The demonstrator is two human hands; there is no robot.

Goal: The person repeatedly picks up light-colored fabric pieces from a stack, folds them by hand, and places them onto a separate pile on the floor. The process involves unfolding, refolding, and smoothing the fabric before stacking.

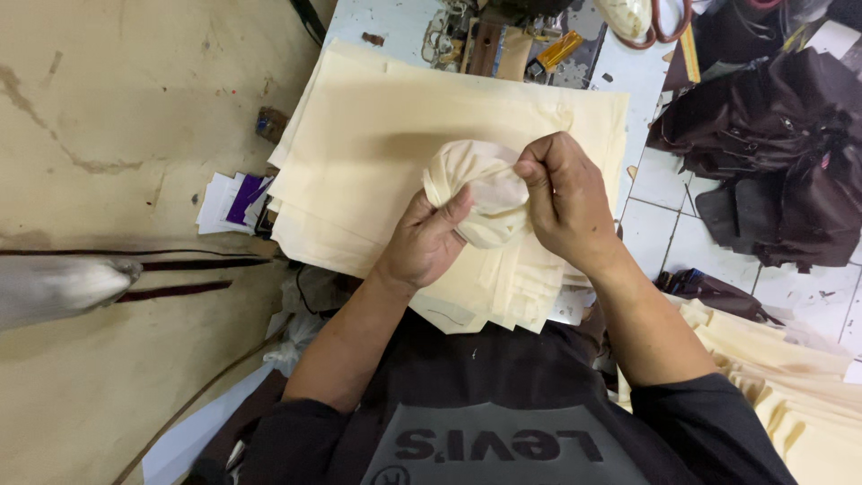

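Both my hands grip a bunched-up cream cloth piece (480, 184) held above a stack of flat cream fabric (377, 144). My left hand (426, 242) pinches the cloth from below, thumb pressed into its folds. My right hand (566, 198) closes over its right side from above. The bundle looks rounded and partly turned on itself, with a paler lining showing between my hands.
A sewing machine area with small metal parts and a yellow item (558, 49) lies at the table's far end. Dark brown fabric (781, 153) is heaped on the tiled floor at right. More cream pieces (790, 377) lie at lower right. Papers (232, 202) sit at the stack's left.
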